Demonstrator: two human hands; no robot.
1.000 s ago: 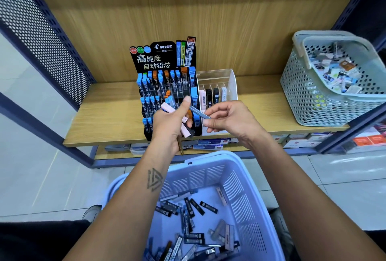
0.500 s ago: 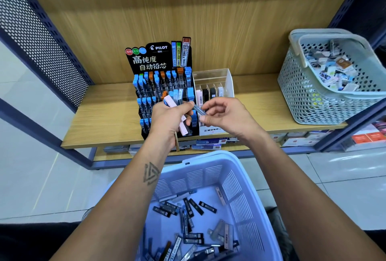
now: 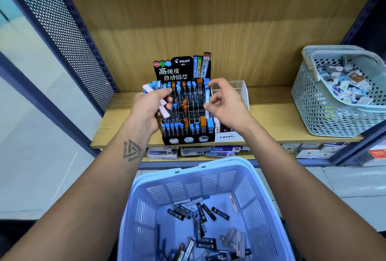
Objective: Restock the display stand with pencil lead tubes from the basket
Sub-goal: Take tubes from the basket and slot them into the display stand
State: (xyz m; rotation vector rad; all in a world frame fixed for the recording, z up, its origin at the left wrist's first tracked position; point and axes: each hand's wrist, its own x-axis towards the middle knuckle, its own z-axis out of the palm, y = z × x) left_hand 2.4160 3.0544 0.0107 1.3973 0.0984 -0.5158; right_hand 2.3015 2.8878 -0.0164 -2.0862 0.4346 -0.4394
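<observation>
A person's right hand (image 3: 224, 105) pinches a blue tube (image 3: 207, 98) at the display stand (image 3: 188, 114) on the shelf; left hand (image 3: 149, 107) holds spare tubes. Next, probably slotting it in.

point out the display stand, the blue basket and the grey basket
display stand (image 3: 181, 68), head view, black header card
blue basket (image 3: 179, 172), head view, far rim
grey basket (image 3: 313, 101), head view, perforated front wall
</observation>
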